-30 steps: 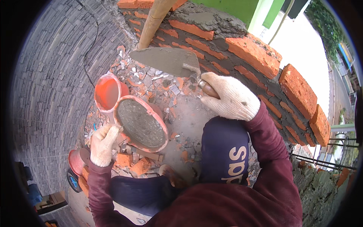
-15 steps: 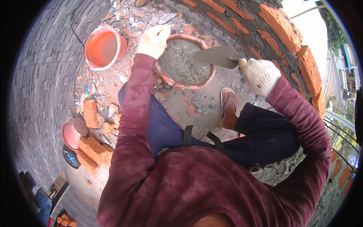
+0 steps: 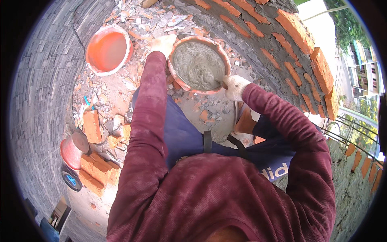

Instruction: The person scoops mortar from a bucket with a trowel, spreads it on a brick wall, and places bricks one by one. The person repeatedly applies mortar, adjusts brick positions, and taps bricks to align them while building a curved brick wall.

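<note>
A round orange basin (image 3: 226, 60) full of wet grey mortar (image 3: 197, 62) stands on the floor in front of me. My left hand (image 3: 163, 44), in a pale knit glove, is closed at the basin's far left rim. At its near right rim, my gloved right hand (image 3: 236, 87) grips a trowel (image 3: 222, 83) by the handle. The trowel's blade is out of sight, apparently down in the mortar. The mortar's surface is stirred into a lump near the middle.
A second orange bucket (image 3: 109, 50) stands at the left. Loose bricks (image 3: 92, 127) and a tipped reddish bucket (image 3: 72, 151) lie closer on that side. Rubble (image 3: 139, 26) covers the floor. A partly built brick wall (image 3: 278, 48) curves along the right, and a grey tiled wall (image 3: 40, 97) the left.
My right hand has moved left and nearer, down to the basin's rim. The trowel blade, held level over the mortar before, no longer shows. My left hand stays at the rim.
</note>
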A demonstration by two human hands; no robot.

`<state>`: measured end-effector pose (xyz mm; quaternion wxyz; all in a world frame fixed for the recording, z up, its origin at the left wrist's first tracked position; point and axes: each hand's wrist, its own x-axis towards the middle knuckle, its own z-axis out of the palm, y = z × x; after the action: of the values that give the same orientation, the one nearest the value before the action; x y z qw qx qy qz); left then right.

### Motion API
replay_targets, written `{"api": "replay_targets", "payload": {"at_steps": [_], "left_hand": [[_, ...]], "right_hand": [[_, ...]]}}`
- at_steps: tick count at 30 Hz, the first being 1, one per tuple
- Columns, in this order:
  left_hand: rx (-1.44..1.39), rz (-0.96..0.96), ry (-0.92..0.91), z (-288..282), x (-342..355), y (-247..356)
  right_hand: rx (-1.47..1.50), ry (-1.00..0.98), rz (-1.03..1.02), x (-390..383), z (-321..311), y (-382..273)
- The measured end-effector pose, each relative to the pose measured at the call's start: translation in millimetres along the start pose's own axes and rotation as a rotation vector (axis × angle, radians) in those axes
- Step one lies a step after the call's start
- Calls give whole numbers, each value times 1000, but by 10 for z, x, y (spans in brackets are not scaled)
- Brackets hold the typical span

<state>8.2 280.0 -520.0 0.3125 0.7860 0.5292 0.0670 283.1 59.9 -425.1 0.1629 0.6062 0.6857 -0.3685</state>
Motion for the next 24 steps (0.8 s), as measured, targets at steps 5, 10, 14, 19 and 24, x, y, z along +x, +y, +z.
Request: {"api": "replay_targets", "payload": {"at_steps": [5,10,14,19,24], "left_hand": [[-195,-76,90,-102,-259,221],[-342,-168,48,10,-122,211],[-654,-216,47,143,-6,-186],[-641,-226,253,60,-61,-333],[-860,-207,578,-269,-87,-705]], "right_hand": [[538,29,112,-16,207,-286],[619,107,54,-113,379,-94],[462,221,-66,133,505,-31],[463,255,-197,-73,441,243],[546,184,-226,-555,10,485]]}}
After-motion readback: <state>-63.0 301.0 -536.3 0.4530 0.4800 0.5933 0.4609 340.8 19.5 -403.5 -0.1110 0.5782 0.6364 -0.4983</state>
